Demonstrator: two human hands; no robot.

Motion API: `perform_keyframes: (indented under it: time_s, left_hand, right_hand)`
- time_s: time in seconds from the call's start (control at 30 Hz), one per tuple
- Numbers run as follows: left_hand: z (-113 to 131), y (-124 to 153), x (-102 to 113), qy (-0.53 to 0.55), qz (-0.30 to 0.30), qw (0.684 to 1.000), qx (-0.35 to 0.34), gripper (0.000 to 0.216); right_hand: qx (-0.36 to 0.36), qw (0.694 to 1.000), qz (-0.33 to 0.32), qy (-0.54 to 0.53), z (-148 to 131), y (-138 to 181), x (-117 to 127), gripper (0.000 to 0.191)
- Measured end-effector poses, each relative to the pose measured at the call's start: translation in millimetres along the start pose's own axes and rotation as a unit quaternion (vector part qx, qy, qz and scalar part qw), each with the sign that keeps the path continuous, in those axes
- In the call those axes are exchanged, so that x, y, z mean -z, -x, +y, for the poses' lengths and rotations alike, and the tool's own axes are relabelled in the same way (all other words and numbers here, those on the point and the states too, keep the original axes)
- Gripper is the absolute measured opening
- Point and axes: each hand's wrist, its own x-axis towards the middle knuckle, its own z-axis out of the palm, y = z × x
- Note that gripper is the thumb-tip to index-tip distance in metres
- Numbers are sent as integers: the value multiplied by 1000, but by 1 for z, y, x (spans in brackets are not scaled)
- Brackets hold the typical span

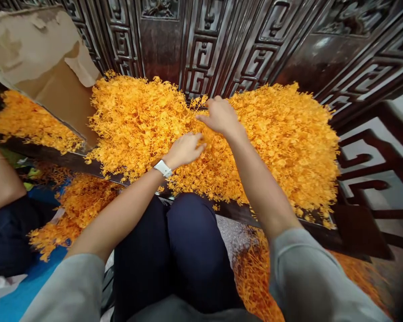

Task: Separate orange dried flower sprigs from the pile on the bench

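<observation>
A long, deep heap of orange-yellow flower-like pieces (278, 143) with thin stems and curled tips spreads before me. My left hand (185, 150), with a white watch (163, 168) at its wrist, hovers at the front middle of the heap. Its fingers are bent and slightly apart, and some fingertips are blurred. Farther back and to the right, my right hand (222, 117) reaches over a dip in the heap. The thumb stands away from its curled fingers. A few pieces lie beside those fingertips; whether they touch is unclear.
Carved dark wood panelling (161, 49) rises behind the heap. A torn cardboard piece (53, 71) leans at the left. Another person's arm (2, 174) shows at the left edge. Darker orange pieces (83, 201) lie below, near a blue sheet (36, 277). Dark wooden latticework (366, 165) stands right.
</observation>
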Motion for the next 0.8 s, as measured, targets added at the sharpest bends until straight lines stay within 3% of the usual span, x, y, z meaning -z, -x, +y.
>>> perform_keyframes:
  time_s: [0.03, 0.1, 0.17, 0.23, 0.33, 0.5, 0.7, 0.8]
  left_hand:
    - [3, 0, -3, -6, -14, 1000, -18, 39]
    - [9, 1, -6, -19, -36, 999, -35, 39]
    - [10, 1, -8, -25, -43, 998, -38, 39]
    - [9, -1, -9, -24, -36, 998, -38, 42]
    - [7, -4, -12, -23, -22, 999, -36, 41]
    - [12, -6, -20, -38, -72, 996, -45, 40]
    - [11, -7, -23, -72, -85, 994, -6, 42]
    - [7, -8, -22, -85, -87, 993, 11, 42]
  right_hand:
    - [-8, 997, -73, 18, 0, -25, -13, 43]
    - [-2, 990, -138, 19, 2, -55, -31, 38]
    - [7, 996, -91, -19, 8, -65, -37, 26]
    - [16, 998, 19, -65, 15, -65, -28, 18]
    - [12, 985, 143, -94, 26, -63, 6, 20]
    - [-53, 957, 260, -117, 39, -80, 73, 28]
    - [-119, 892, 413, -142, 53, -107, 142, 52]
    - [-95, 888, 428, -140, 53, -109, 176, 50]
